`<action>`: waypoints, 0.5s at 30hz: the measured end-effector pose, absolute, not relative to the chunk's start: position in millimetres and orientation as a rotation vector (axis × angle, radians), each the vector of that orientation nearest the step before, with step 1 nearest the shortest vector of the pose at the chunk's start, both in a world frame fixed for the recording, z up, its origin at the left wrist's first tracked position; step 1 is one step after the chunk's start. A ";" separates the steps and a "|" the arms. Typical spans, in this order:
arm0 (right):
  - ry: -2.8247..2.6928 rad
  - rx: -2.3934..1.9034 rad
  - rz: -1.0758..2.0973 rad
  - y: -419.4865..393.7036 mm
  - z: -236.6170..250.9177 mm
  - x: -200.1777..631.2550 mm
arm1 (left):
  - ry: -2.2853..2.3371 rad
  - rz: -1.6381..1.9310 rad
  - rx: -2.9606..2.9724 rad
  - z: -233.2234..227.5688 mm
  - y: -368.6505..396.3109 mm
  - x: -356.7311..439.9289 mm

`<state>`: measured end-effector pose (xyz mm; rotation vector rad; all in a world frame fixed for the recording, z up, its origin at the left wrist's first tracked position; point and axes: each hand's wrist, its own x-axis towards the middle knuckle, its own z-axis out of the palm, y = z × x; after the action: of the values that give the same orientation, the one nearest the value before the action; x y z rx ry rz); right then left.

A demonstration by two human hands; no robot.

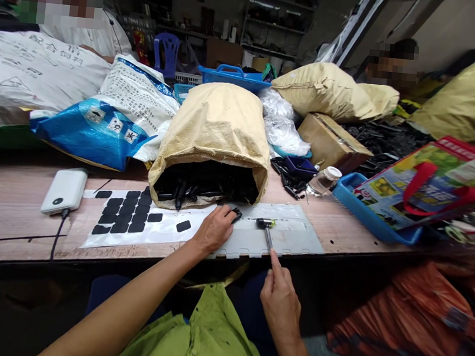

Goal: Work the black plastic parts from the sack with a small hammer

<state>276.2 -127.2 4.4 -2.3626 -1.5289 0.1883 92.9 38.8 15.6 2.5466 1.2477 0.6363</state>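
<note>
My right hand (282, 294) is closed around the handle of a small hammer (265, 224) with a black and yellow-green head. The hammer head lies low over a grey board (292, 242) at the table's front edge. To its left, my left hand (217, 227) has its fingers closed on a small black part (238, 216), mostly hidden by the fingers. Just behind that hand, an open beige sack (215, 125) lies with its mouth toward me, full of black parts (194, 188). Several black rounded squares (122, 217) lie on a white sheet (168, 240) at the left.
A white power bank (65, 190) with a cable stands on the left. Blue and white sacks (113, 113) lie behind it. On the right are a clear jar (324, 181), a cardboard box (333, 139) and a blue tray (378, 222) with a colourful bag. Two people sit across the table.
</note>
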 end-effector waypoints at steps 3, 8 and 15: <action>-1.524 -2.368 0.198 -127.1 5.6 275.7 | 1.256 0.761 2.503 8.0 31.6 65.5; -1.529 -2.366 0.189 -127.1 6.7 275.5 | 1.486 0.875 2.444 2.3 25.2 26.4; -1.532 -2.389 0.161 -126.2 6.0 275.5 | 1.668 0.819 2.516 16.3 30.8 44.4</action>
<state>275.5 -126.2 6.0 -2.3890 -1.5317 0.1612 44.4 30.8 16.3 2.5164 1.6681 0.8191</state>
